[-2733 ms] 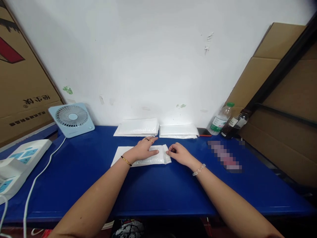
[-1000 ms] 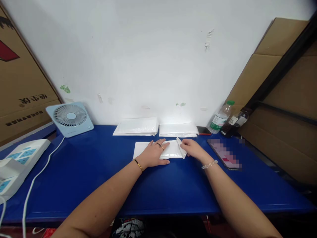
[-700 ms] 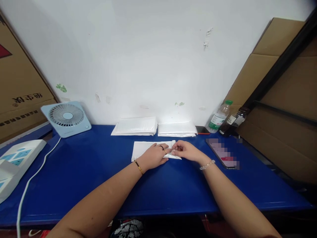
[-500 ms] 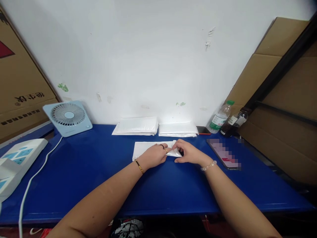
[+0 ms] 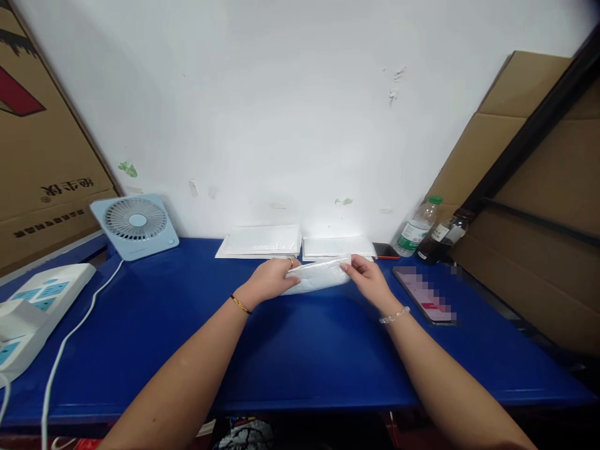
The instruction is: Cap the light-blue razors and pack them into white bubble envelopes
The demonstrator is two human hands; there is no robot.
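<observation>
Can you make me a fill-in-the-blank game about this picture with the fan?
1. The left hand and right hand hold a white packet; clear beads circle the ____ wrist.
2. The fan is light ____.
3. The clear bottle has a ____ cap.
4. Behind the hands lie ____ white stacks.

Missing words: right; blue; green; two.

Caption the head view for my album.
Left hand and right hand hold a white packet over a blue table, a fan at left.

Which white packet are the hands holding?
The front packet, between the left hand and the right hand; the others lie stacked behind it, in the left pile and the right pile by the wall.
</observation>
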